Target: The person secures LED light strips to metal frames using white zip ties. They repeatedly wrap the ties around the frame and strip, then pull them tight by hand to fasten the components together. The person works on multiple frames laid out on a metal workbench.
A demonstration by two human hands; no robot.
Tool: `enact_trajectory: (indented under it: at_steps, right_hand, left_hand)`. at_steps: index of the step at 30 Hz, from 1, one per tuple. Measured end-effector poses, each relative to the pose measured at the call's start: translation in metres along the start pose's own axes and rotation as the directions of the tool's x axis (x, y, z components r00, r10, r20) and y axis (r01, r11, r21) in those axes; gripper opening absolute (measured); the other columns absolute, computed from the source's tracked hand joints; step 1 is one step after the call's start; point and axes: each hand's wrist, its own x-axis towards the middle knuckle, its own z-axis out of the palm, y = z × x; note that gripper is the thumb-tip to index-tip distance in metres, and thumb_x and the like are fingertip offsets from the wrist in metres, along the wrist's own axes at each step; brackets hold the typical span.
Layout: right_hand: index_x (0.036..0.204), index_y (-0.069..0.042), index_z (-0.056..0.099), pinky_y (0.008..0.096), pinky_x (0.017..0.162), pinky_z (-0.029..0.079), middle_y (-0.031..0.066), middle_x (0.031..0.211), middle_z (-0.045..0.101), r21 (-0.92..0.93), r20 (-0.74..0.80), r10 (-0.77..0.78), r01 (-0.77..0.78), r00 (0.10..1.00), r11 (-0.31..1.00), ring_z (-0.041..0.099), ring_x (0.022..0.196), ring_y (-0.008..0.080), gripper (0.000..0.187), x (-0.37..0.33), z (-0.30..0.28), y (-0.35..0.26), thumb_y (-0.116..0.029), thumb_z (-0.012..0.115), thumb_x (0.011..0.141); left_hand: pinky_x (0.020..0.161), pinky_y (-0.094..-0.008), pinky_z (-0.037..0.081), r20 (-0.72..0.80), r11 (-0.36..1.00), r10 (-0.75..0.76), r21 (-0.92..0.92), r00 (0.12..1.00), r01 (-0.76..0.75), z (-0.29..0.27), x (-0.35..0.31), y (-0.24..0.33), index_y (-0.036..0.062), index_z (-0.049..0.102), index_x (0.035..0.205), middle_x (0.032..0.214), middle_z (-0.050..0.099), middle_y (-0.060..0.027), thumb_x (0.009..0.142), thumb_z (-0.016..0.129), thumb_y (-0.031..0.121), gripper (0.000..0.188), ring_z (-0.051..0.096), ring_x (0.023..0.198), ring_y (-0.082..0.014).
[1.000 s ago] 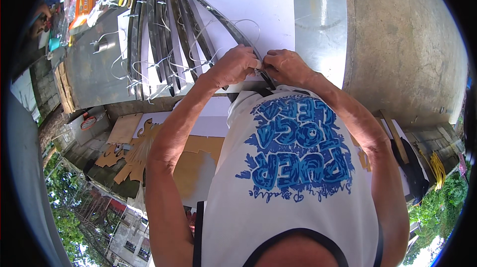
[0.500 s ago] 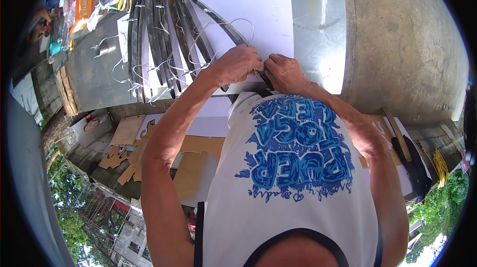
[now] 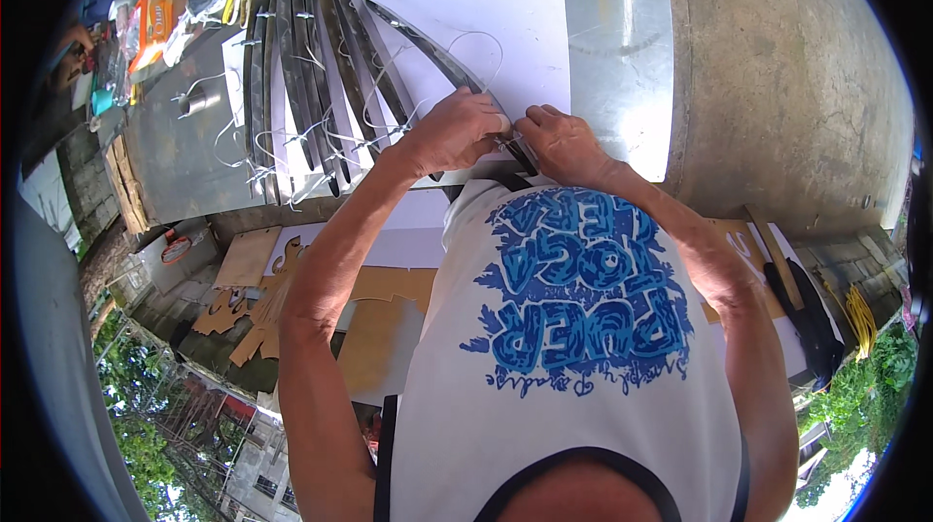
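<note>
A long, dark, slightly curved strip lies slanted on a white sheet, its near end pointing toward my body. My left hand is closed in a pinch over the strip's near part, where a silvery bit of wire shows at the fingertips. My right hand sits just right of the strip, fingers curled and pressed together near the same spot; what they grip is hidden. A thin wire loops above the strip. Left of my hands, several similar dark strips lie side by side with wire twists at both ends.
Metal sheeting covers the worktop under the white sheet. A short metal tube lies on the left, with an orange pack and bagged items beyond. Brown cut-out boards lie below the table edge. Another person's hand shows far left.
My hands have drawn slightly apart, and more of the strip's near end shows between them. The view has shifted a little; the other strips lie as before.
</note>
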Motion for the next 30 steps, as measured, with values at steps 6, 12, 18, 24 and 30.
enact_trajectory:
  at_steps: [6,12,18,24,30]
  right_hand:
    - [0.097,-0.003,0.064,0.0472,0.083,0.055,0.0150,0.100,0.066,-0.069,0.203,0.069,-0.057,0.977,0.996,0.067,0.099,0.0343,0.012,0.007,-0.015,-0.008,-0.006,0.060,0.086]
    - [0.094,-0.002,0.070,0.0496,0.082,0.055,0.0201,0.092,0.072,0.028,0.327,0.118,-0.135,0.937,0.990,0.071,0.089,0.0388,0.015,0.016,-0.024,-0.006,-0.009,0.057,0.090]
    - [0.089,-0.001,0.074,0.0501,0.078,0.055,0.0236,0.085,0.071,0.324,0.223,0.135,-0.204,0.965,0.924,0.070,0.081,0.0425,0.019,0.013,-0.014,0.007,-0.011,0.058,0.090]
    - [0.085,0.000,0.074,0.0489,0.073,0.056,0.0232,0.080,0.070,0.413,0.147,0.097,-0.150,0.984,0.899,0.069,0.075,0.0421,0.017,0.009,-0.006,0.013,-0.010,0.060,0.087]
    - [0.087,-0.002,0.076,0.0459,0.071,0.056,0.0212,0.080,0.071,0.457,0.209,0.161,-0.242,0.965,0.856,0.070,0.074,0.0394,0.017,0.012,-0.014,0.009,-0.012,0.063,0.085]
  left_hand:
    - [0.091,-0.0412,0.043,0.029,0.994,0.041,0.100,0.999,-0.044,-0.006,0.001,0.006,0.0148,0.076,0.097,0.088,0.066,0.0015,0.083,0.079,0.013,0.015,0.061,0.096,-0.0199]
    - [0.086,-0.0392,0.045,0.064,0.970,0.086,0.224,0.994,-0.098,-0.003,0.002,0.005,0.0147,0.074,0.090,0.088,0.066,0.0023,0.082,0.076,0.010,0.009,0.061,0.093,-0.0188]
    - [0.085,-0.0342,0.046,0.081,0.936,0.137,0.315,0.987,-0.156,-0.001,0.002,0.005,0.0167,0.073,0.091,0.089,0.066,0.0037,0.081,0.074,0.007,0.013,0.062,0.092,-0.0169]
    - [0.083,-0.0339,0.046,0.077,0.932,0.161,0.316,0.984,-0.177,-0.001,-0.001,0.005,0.0169,0.072,0.093,0.090,0.064,0.0037,0.080,0.072,0.005,0.017,0.062,0.091,-0.0166]
    - [0.083,-0.0354,0.045,0.042,0.949,0.199,0.242,0.979,-0.203,0.002,-0.002,0.004,0.0165,0.071,0.096,0.089,0.063,0.0019,0.081,0.070,0.006,0.018,0.061,0.091,-0.0185]
